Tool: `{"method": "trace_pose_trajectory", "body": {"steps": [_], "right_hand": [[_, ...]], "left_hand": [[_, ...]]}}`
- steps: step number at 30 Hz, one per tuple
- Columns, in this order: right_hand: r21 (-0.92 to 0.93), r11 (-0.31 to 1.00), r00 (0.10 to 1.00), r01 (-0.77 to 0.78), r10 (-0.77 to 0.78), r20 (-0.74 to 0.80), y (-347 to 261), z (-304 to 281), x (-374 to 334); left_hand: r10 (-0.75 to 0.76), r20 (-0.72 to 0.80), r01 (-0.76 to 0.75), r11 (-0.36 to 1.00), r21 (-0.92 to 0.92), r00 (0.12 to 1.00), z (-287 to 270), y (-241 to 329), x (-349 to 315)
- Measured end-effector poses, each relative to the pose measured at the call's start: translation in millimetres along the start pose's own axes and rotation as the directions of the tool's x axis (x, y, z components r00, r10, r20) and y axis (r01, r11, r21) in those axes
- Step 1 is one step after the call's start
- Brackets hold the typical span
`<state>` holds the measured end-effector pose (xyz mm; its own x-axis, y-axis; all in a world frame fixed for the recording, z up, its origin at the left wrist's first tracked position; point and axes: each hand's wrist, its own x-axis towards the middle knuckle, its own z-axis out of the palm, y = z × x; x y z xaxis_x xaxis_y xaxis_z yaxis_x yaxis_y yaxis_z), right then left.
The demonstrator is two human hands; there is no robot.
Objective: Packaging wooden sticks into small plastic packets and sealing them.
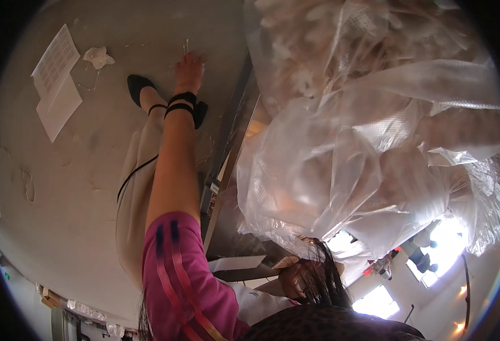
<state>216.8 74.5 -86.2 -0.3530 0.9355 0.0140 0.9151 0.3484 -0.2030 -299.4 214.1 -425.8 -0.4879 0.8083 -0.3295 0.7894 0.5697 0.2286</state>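
My left hand (188, 71) reaches down to the grey floor (79, 187), at the end of a bare forearm with two black bands at the wrist and a pink striped sleeve above. Its fingertips are at a few thin pale sticks (186, 46) lying on the floor. I see the hand from the back, so its grip is hidden. A black shoe (138, 86) and a beige trouser leg (133, 187) stand just left of the arm. My right hand is out of the picture.
Large clear plastic bags (369, 148) of pale stuffing pile up on the right over a metal table edge (227, 142). White paper sheets (56, 79) and a crumpled tissue (97, 57) lie on the floor at the upper left. Dark hair (321, 273) hangs at the bottom.
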Motion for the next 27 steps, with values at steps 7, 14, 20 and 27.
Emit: {"method": "trace_pose_trajectory", "body": {"steps": [7, 14, 20, 27], "right_hand": [[-0.04, 0.999, 1.0, -0.023, 0.024, 0.016, 2.0, 4.4, 2.2], [-0.028, 0.999, 0.998, -0.037, 0.038, 0.055, -12.3, -3.7, -10.7], [-0.005, 0.999, 0.998, -0.051, 0.051, 0.024, -27.2, -27.2, -34.4], [0.165, 0.986, 0.998, -0.024, 0.034, -0.057, -67.9, -36.9, -44.3]], "left_hand": [[-0.001, -0.145, 0.005, 1.0, 0.029, 0.989, 14.9, -0.9, 2.7], [-0.121, -0.141, 0.128, 0.991, 0.04, 0.983, 25.7, -37.1, -8.7], [-0.278, -0.075, 0.145, 0.692, -0.707, 0.958, -57.4, -45.7, -32.4], [-0.174, 0.011, 0.133, 0.711, -0.69, 0.985, -185.4, -112.1, -81.1]]}}
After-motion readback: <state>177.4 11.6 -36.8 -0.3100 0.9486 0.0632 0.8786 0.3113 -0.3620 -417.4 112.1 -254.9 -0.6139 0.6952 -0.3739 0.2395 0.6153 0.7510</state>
